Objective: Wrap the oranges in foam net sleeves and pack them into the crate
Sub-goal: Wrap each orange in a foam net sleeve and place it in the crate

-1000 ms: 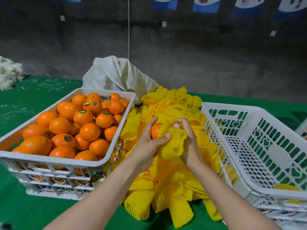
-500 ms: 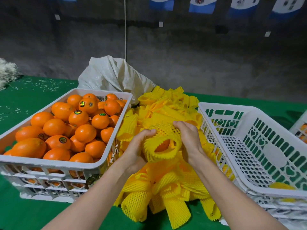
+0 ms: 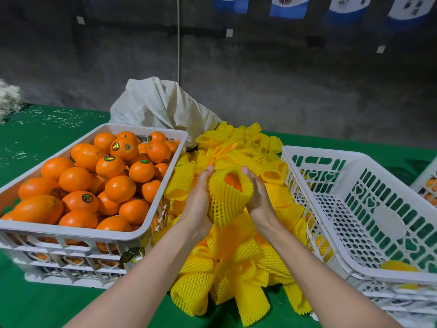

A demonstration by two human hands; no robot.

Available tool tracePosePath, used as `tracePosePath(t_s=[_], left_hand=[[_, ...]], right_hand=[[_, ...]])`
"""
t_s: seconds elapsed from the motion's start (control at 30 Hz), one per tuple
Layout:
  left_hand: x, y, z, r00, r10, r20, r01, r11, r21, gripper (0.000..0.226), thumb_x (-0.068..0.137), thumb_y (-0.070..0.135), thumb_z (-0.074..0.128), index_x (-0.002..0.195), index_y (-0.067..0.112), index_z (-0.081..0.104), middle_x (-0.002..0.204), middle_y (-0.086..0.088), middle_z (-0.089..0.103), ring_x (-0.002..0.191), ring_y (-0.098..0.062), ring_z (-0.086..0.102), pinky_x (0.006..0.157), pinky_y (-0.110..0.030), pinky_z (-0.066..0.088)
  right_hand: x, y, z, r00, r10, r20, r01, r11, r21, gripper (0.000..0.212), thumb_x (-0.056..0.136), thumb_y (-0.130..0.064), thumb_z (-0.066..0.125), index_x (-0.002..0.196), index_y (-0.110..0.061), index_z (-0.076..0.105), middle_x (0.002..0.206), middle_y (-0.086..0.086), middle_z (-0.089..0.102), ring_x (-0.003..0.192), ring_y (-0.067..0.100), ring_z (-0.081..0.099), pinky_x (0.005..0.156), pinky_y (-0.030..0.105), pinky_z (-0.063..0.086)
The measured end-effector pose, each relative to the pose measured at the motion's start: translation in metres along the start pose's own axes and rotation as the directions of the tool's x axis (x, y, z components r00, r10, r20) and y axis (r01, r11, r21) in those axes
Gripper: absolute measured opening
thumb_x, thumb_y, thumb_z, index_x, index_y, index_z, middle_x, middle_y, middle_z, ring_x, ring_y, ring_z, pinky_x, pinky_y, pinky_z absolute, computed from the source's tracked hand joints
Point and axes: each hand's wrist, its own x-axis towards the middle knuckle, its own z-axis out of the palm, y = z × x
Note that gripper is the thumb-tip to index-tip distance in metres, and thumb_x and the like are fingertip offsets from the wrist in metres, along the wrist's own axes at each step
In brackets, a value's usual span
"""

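Observation:
Both hands hold one orange [image 3: 233, 181] inside a yellow foam net sleeve [image 3: 227, 201] above the sleeve pile. My left hand [image 3: 199, 200] grips the sleeve's left side and my right hand [image 3: 259, 197] grips its right side. Only the orange's top shows through the sleeve's open end. A white crate [image 3: 78, 232] on the left is heaped with bare oranges [image 3: 119, 188]. On the right stands a white and green crate [image 3: 354, 275]; one wrapped orange [image 3: 398, 266] shows at its near wall.
A heap of loose yellow sleeves [image 3: 238, 261] lies between the two crates on the green table [image 3: 35, 133]. A white woven sack [image 3: 160, 105] stands behind them. Part of another crate [image 3: 429, 183] shows at the far right edge.
The sleeve has been pulled down over the orange, which now sits almost fully inside it. Both hands have shifted from stretching the opening to gripping the sleeve's sides.

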Motion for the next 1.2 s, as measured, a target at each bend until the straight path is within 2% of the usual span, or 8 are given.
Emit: tracePosePath(t_s=[0.13,0.23,0.43,0.53,0.63,0.87,1.07,1.2], left_hand=[[-0.001,-0.006,0.000,0.974,0.203,-0.099,-0.191,0.974,0.121,0.024,0.097,0.043,0.045,0.090,0.029,0.064,0.077,0.011,0.074,0.074,-0.007,0.071,0.058,-0.023,0.055],[-0.002,-0.010,0.003,0.928,0.359,-0.104,-0.318,0.905,0.282,0.035,0.097,0.041,0.046,0.070,0.023,0.057,0.067,0.004,0.061,0.064,-0.011,0.059,0.063,-0.024,0.048],[0.002,-0.001,-0.002,0.665,0.742,0.081,-0.543,0.407,0.735,0.055,0.081,0.050,0.056,0.053,0.003,0.052,0.054,-0.013,0.042,0.053,-0.016,0.036,0.055,-0.033,0.029],[0.002,0.000,0.000,0.797,0.599,-0.081,-0.476,0.705,0.526,0.054,0.073,0.052,0.062,0.064,-0.001,0.056,0.057,-0.009,0.047,0.048,-0.010,0.042,0.048,-0.020,0.033],[0.008,0.001,-0.005,0.966,0.238,-0.097,-0.213,0.953,0.215,0.046,0.082,0.053,0.055,0.085,0.009,0.069,0.081,0.002,0.073,0.075,-0.007,0.069,0.063,-0.019,0.053],[0.005,-0.009,-0.003,0.902,0.426,-0.068,-0.388,0.870,0.304,0.053,0.079,0.048,0.047,0.095,-0.001,0.058,0.089,-0.022,0.060,0.085,-0.031,0.059,0.077,-0.053,0.050],[0.007,-0.013,-0.006,0.852,0.523,-0.021,-0.469,0.780,0.414,0.056,0.082,0.047,0.046,0.085,-0.009,0.055,0.079,-0.017,0.052,0.076,-0.024,0.048,0.068,-0.047,0.042],[0.016,-0.004,-0.010,0.966,0.236,-0.108,-0.160,0.868,0.469,0.039,0.085,0.056,0.051,0.093,0.019,0.059,0.094,0.001,0.063,0.088,-0.013,0.059,0.074,-0.014,0.051]], right_hand=[[0.007,0.002,-0.011,0.964,0.207,0.170,-0.199,0.978,-0.061,0.055,0.094,-0.046,0.035,0.142,-0.019,0.036,0.147,0.007,0.039,0.131,0.020,0.042,0.107,0.045,0.037],[0.007,0.002,-0.008,0.925,0.265,0.271,-0.288,0.957,0.046,0.072,0.069,-0.071,0.035,0.129,-0.033,0.048,0.135,0.000,0.053,0.124,0.020,0.051,0.105,0.046,0.041],[0.009,0.014,-0.001,0.949,0.312,0.056,-0.317,0.934,0.163,0.063,0.074,-0.064,0.054,0.124,-0.026,0.058,0.122,0.008,0.062,0.113,0.025,0.058,0.099,0.045,0.045],[0.012,0.020,-0.005,0.954,0.279,0.109,-0.299,0.903,0.309,0.028,0.091,-0.042,0.049,0.082,-0.034,0.074,0.079,-0.004,0.074,0.074,0.010,0.070,0.062,0.023,0.055],[0.013,0.020,-0.006,0.964,0.244,0.103,-0.264,0.855,0.446,0.020,0.095,-0.034,0.045,0.088,-0.031,0.064,0.070,-0.009,0.072,0.063,0.005,0.068,0.050,0.018,0.051],[0.005,0.013,-0.004,0.949,0.264,0.171,-0.314,0.766,0.560,0.016,0.092,-0.041,0.043,0.094,-0.033,0.057,0.070,-0.002,0.073,0.064,0.013,0.068,0.063,0.028,0.052],[-0.003,0.014,-0.004,0.960,0.205,0.193,-0.280,0.774,0.569,0.017,0.090,-0.039,0.045,0.091,-0.031,0.060,0.071,-0.001,0.072,0.063,0.013,0.069,0.056,0.024,0.053],[-0.007,0.011,-0.012,0.997,0.049,0.056,-0.062,0.964,0.257,0.031,0.083,-0.042,0.055,0.106,-0.024,0.067,0.115,-0.001,0.065,0.109,0.015,0.060,0.089,0.030,0.050]])
